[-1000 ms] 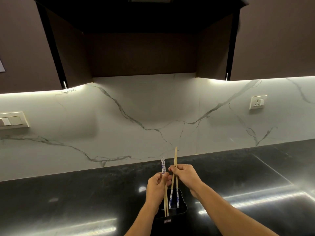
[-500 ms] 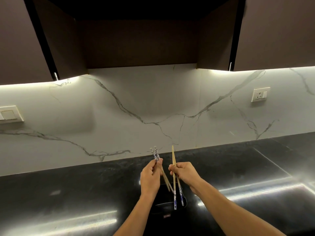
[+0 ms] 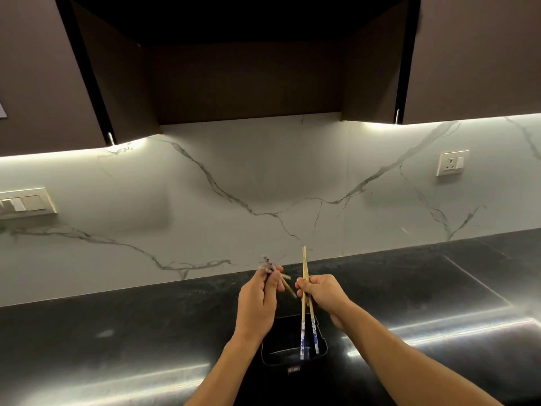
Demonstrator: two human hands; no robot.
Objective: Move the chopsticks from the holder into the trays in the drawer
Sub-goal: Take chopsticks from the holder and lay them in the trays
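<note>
A black holder (image 3: 292, 351) stands on the dark countertop near the bottom middle. My left hand (image 3: 257, 306) grips a pair of chopsticks (image 3: 285, 284) lifted clear above the holder, tilted, with the blue-and-white patterned ends up and blurred. My right hand (image 3: 323, 293) grips a second pair of wooden chopsticks (image 3: 306, 323), held nearly upright, whose blue-and-white ends hang down at the holder's mouth. The drawer and its trays are out of view.
The black countertop (image 3: 117, 332) reflects strip lights and runs to a white marble backsplash (image 3: 234, 186). A switch plate (image 3: 26, 202) is on the left wall, a socket (image 3: 452, 163) on the right. Dark cabinets (image 3: 468, 54) hang overhead.
My left hand has raised its pair out of the holder and tilted it. My right hand has lifted its pair slightly. The view has shifted a little.
</note>
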